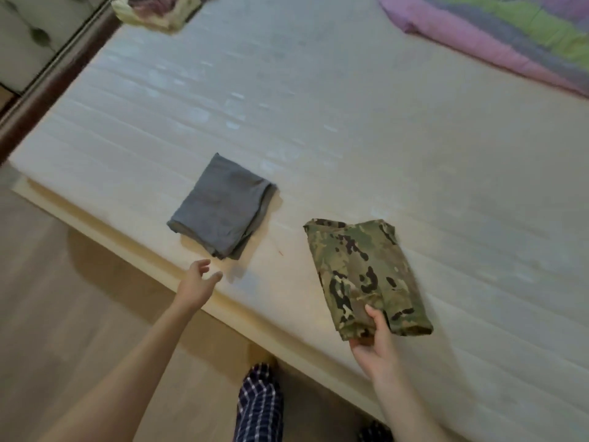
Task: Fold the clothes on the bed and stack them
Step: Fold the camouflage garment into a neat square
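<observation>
A grey cloth (223,207), soft and folded into a flat rectangle, lies near the edge of the white ribbed bed (318,122), with a folded camouflage cloth (363,272) just to its right. The right hand (374,341) pinches the camouflage cloth's near edge, thumb on top. The left hand (197,283) reaches out just short of the grey cloth, fingers loosely spread and holding nothing.

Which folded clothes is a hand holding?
The camouflage one: the right hand pinches its near edge. The grey one lies untouched, the left hand open near it.
</observation>
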